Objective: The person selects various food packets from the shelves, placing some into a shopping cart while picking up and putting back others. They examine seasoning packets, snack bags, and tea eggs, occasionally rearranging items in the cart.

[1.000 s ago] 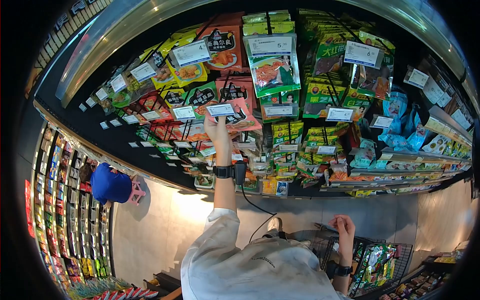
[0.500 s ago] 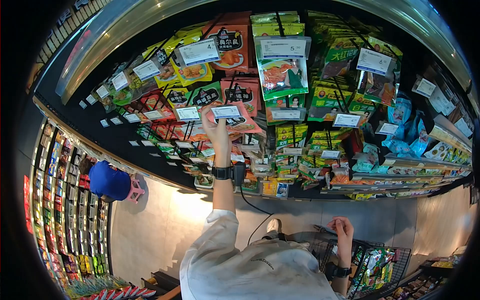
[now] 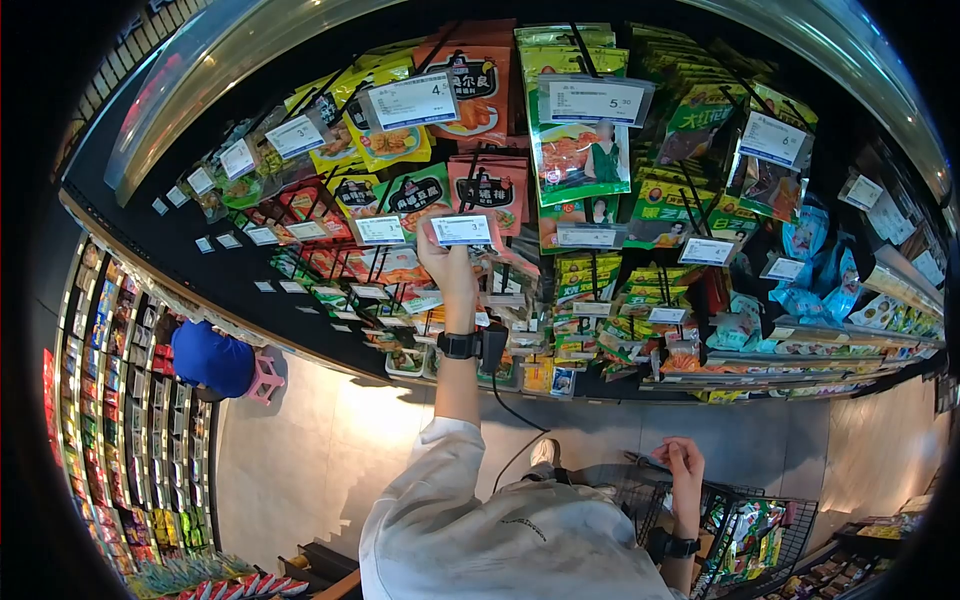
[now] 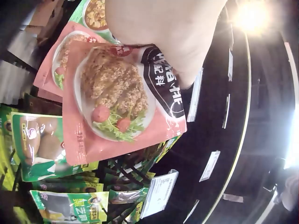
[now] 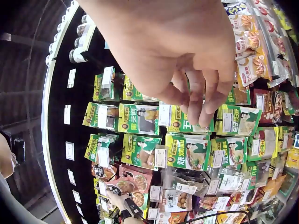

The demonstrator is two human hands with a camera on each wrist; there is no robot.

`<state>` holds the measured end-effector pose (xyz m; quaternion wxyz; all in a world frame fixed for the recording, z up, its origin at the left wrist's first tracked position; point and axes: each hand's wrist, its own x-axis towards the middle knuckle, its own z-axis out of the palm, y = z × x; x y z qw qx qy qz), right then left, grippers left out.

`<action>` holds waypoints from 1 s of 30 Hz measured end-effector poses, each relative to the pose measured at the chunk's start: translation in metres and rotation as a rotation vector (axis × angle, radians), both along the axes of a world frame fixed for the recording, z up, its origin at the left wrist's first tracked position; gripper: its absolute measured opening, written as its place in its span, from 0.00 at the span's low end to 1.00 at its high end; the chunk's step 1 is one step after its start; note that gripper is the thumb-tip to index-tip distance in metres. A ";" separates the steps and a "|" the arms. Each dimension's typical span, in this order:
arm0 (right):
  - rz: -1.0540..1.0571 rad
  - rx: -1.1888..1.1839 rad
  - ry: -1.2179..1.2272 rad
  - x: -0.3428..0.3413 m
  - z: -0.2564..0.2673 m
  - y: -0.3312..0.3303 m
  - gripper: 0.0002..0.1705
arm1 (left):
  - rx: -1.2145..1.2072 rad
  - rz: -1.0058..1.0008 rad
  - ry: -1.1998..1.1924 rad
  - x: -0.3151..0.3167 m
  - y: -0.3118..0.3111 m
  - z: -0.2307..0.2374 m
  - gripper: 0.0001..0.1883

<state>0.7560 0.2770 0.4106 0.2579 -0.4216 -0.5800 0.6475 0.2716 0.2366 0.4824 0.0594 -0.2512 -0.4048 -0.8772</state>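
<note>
In the head view, the left hand (image 3: 450, 272) is raised near the centre, towards 11 o'clock, right by a white price label (image 3: 462, 229). Its grip is clenched on the edge of a pink packet (image 4: 114, 100) printed with a breaded cutlet and salad, which sits in front of the hanging rack in the left wrist view; a green packet (image 4: 41, 147) hangs at 8 o'clock. The right hand (image 3: 684, 475) is at 4 o'clock, grip released, its fingers loosely bent around nothing, near a wire basket (image 3: 806, 510) of packets. Blue bags (image 3: 805, 235) lie at 3 o'clock, and a person in blue (image 3: 212, 358) is at about 9 o'clock beside a pink stool (image 3: 265, 380)
</note>
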 end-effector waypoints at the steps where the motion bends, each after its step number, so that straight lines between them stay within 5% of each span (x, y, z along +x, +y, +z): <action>1: 0.001 0.000 0.001 -0.001 0.000 0.000 0.12 | -0.002 -0.006 0.004 -0.001 0.000 -0.002 0.16; 13: -0.027 -0.005 0.004 -0.005 0.004 -0.002 0.12 | -0.255 0.250 0.139 -0.006 -0.005 0.000 0.20; 30: -0.025 -0.018 -0.013 -0.015 -0.001 0.002 0.13 | -0.237 0.130 0.093 -0.007 -0.009 0.013 0.21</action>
